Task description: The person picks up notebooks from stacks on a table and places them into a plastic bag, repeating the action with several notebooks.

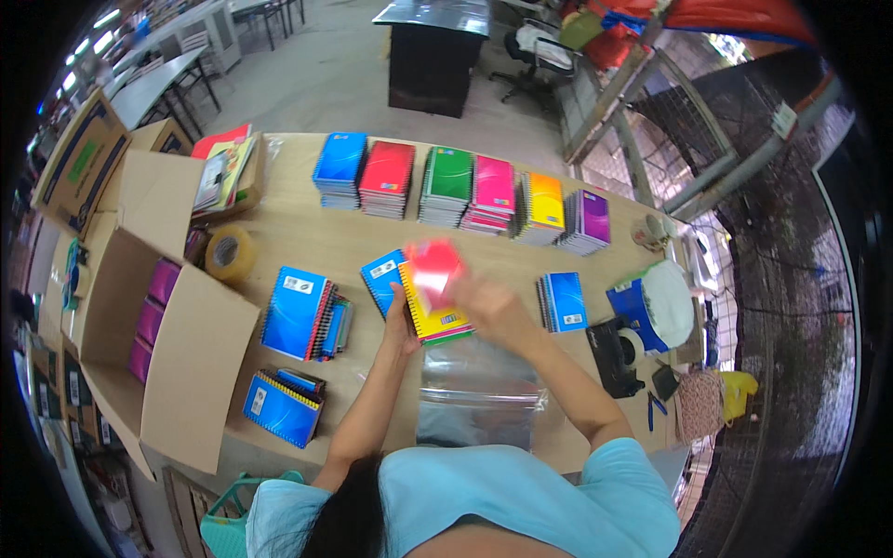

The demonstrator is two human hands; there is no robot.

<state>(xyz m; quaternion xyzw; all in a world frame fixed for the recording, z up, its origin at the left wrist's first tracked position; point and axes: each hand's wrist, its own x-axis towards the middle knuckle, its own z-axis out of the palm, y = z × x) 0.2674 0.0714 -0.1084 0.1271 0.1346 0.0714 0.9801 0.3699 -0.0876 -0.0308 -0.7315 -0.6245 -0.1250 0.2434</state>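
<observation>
My left hand (400, 324) grips a small fanned bunch of spiral notebooks by its near left edge. A blue notebook (382, 275) shows at the left of the bunch, a yellow notebook (435, 323) lies over it, and a thin green and pink edge peeks out below. Over the yellow cover, my right hand (493, 312) holds a red notebook (433, 268); both are smeared by motion, and the fingertips are hard to make out. Just below the bunch, clear plastic bags (476, 395) lie flat on the table near my body.
Stacks of notebooks line the far side: blue (340, 158), red (387, 167), green (447, 175), pink (493, 183), yellow (544, 201), purple (593, 216). Blue-topped piles (296, 312) stand left, beside tape (229, 255) and an open carton (200, 353). A tape dispenser (611, 358) sits right.
</observation>
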